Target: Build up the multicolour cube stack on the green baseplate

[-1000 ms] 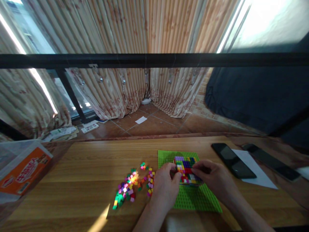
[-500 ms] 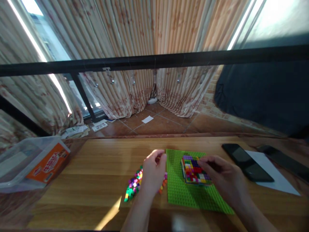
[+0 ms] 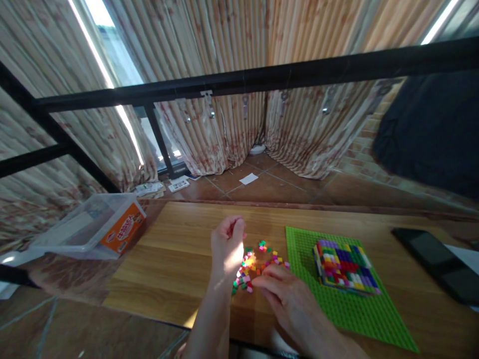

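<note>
A pile of small coloured bricks [image 3: 258, 263] lies on the wooden table [image 3: 175, 249], left of a green baseplate [image 3: 348, 309]. On the baseplate stands a block of stacked multicoloured bricks [image 3: 344, 267]. My left hand [image 3: 226, 244] hovers over the left side of the pile with its fingers curled together; whether it holds a brick is hidden. My right hand [image 3: 284, 294] rests at the near edge of the pile, fingers pinched on the loose bricks.
A clear plastic box with an orange label [image 3: 93, 227] sits at the table's left end. A black phone [image 3: 437, 262] lies at the right on white paper. A black rail [image 3: 262, 77] crosses in front of curtains. Tiled floor lies beyond the table.
My right hand has left the stacked block and moved left to the loose pile. My left hand has shifted left. The camera has turned left, so everything sits further right.
</note>
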Tool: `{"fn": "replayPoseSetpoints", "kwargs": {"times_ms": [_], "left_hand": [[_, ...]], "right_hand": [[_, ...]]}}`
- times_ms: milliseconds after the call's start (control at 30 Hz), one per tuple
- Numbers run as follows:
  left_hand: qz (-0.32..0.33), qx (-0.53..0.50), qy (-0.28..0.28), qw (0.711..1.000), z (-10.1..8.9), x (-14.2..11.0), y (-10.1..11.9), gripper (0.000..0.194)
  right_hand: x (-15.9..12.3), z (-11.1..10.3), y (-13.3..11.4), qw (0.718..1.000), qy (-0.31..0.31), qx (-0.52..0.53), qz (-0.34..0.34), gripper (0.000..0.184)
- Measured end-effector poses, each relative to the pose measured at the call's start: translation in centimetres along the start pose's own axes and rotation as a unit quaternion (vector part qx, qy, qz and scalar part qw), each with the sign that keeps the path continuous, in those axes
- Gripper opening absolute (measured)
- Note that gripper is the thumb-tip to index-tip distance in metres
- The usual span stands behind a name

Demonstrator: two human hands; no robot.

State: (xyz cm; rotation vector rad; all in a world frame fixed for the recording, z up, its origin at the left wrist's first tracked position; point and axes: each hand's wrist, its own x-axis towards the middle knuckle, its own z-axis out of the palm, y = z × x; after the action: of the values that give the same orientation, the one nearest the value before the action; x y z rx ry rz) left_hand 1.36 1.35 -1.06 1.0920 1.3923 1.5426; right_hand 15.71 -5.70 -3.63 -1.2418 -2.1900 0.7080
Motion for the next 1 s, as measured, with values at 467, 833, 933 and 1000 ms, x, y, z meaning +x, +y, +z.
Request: {"fn": "replayPoseSetpoints", "kwargs": {"times_ms": [467,833,933,1000], "left_hand": [[-0.005,-0.006,0.0,1.0,-0.7,-0.1,0.2,0.024],[-0.007,0.018,-0.008,1.0,-0.3,0.0,0.0,0.026],[-0.017,0.016,-0.009,1.0,0.1,-0.1,0.1,0.027],[-0.028,0.012,-0.012,0.999,0.3,-0.2,0.1,0.028]], "right_hand": [[1.2,1.8,0.8,0.996,-0.057,-0.068,-0.015,0.017],[1.1,2.4,0.5,0.976,-0.016,-0.206,-0.063,0.021],[1.0,1.6,0.3,0.984,-0.012,-0.177,-0.025,0.023],[0.7,0.4,0.2,0.992,0.01,-0.127,0.007,0.024]]}}
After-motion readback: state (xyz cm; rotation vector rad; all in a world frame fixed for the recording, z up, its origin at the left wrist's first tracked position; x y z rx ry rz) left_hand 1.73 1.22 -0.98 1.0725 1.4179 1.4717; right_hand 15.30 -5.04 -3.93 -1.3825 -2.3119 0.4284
